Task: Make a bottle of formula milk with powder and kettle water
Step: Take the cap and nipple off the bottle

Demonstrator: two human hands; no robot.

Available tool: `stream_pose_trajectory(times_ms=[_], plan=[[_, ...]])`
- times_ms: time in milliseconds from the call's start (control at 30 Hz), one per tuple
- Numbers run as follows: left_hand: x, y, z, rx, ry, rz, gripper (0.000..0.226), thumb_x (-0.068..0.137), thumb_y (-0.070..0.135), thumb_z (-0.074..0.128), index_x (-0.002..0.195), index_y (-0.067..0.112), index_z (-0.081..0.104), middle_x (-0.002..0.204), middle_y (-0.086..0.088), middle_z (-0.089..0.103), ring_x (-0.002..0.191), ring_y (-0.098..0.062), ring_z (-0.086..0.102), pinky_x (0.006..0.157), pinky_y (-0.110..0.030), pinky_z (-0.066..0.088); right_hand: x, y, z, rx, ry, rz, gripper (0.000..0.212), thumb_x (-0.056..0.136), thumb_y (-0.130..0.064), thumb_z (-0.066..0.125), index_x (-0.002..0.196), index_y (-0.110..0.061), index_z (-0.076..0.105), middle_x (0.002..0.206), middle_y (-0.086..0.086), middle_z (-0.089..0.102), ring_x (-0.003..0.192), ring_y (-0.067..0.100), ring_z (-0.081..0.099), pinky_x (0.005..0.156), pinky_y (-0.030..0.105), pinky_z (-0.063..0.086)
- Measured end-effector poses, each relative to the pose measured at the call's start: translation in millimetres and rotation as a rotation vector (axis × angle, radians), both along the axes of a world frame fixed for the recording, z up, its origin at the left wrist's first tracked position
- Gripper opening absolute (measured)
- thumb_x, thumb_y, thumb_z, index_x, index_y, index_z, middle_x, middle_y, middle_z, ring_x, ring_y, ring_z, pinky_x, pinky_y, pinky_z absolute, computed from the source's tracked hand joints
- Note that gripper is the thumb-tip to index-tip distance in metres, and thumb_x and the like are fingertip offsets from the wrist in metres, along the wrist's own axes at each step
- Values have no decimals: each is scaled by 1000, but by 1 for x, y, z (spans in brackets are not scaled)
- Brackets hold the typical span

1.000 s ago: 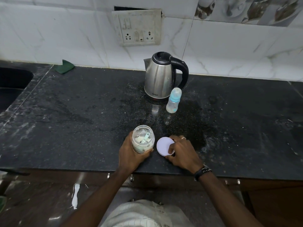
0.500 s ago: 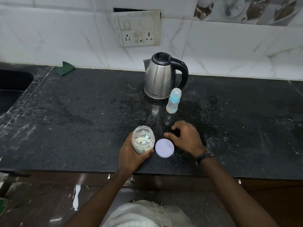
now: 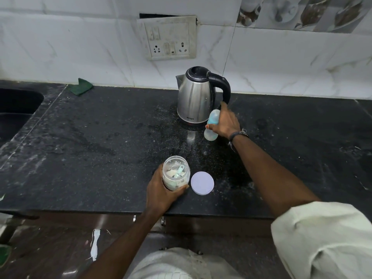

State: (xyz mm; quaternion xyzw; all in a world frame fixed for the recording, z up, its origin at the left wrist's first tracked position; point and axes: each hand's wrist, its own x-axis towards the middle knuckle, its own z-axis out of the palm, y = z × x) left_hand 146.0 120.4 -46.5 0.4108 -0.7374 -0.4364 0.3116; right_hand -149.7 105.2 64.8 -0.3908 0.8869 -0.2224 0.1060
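Observation:
A clear jar of pale formula powder (image 3: 175, 176) stands open near the counter's front edge, a light green scoop (image 3: 179, 171) lying inside it. My left hand (image 3: 163, 195) grips the jar from the left. Its round lilac lid (image 3: 202, 183) lies flat just right of the jar. A steel kettle (image 3: 196, 97) with a black handle stands at the back of the counter. In front of it stands the baby bottle (image 3: 211, 125) with a blue collar and clear cap. My right hand (image 3: 225, 122) is wrapped round the bottle from the right.
The black stone counter (image 3: 100, 137) has a sink (image 3: 16, 109) at the far left and a green scrub pad (image 3: 80, 89) by the wall. A socket plate (image 3: 169, 40) is on the tiled wall above the kettle. Water spots lie around the kettle.
My right hand left the lid on the counter and moved back to the baby bottle, closing round it. My left hand stayed on the jar.

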Motion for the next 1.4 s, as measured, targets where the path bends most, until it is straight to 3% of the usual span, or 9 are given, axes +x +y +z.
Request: stream_pose_trajectory(times_ms=[233,500,700,933,1033,1133,1267,1400], plan=[[1,-1,0,6,-7,-13,93,52,54,94,132,32,53,125,15,65,116,-4,61,97,-38,53,2,2,-5,28,-9,-19,62,79,-28,78,130,-12,46,127,17,59,114,38,58,90,44,50],[0,3,8,-15,-26,-18,88,55,53,93,130,35,50,125,20,62,114,4,58,96,-30,52,18,40,-3,48,-19,-25,60,77,-32,78,126,-14,48,125,16,59,110,38,59,86,43,51],[0,1,6,18,-90,-23,119,53,70,86,149,26,31,144,7,53,130,-13,53,104,-43,49,42,82,0,91,-30,-25,59,80,-31,77,128,-14,48,124,16,60,108,37,60,87,44,52],[-1,1,0,57,-110,-20,125,51,73,86,151,28,25,148,5,49,133,-16,51,104,-48,48,71,134,0,91,-47,-8,57,78,-30,78,125,-18,49,120,13,63,106,35,61,84,42,52],[-2,5,-2,41,-98,-12,135,47,73,86,154,26,18,155,0,40,141,-19,41,111,-50,42,79,151,-1,98,-67,-11,55,78,-32,78,124,-20,50,119,11,64,106,34,61,85,42,52],[-4,13,2,-33,-78,19,141,50,72,85,156,15,12,163,-7,22,150,-22,24,120,-49,28,84,163,-4,93,-66,-12,54,76,-33,78,121,-21,51,115,9,65,105,33,61,81,40,52],[-3,19,11,-347,-22,27,135,60,68,78,153,-3,12,164,-20,7,154,-32,4,125,-43,11,87,172,-5,85,-39,-6,54,75,-32,79,120,-19,51,113,8,66,102,31,63,78,38,50],[-7,29,19,-552,43,-70,124,69,53,82,149,-9,11,161,-30,4,151,-46,-2,122,-58,11,89,172,-4,84,-30,-3,55,77,-32,79,121,-18,51,115,10,66,103,32,62,78,40,51]])
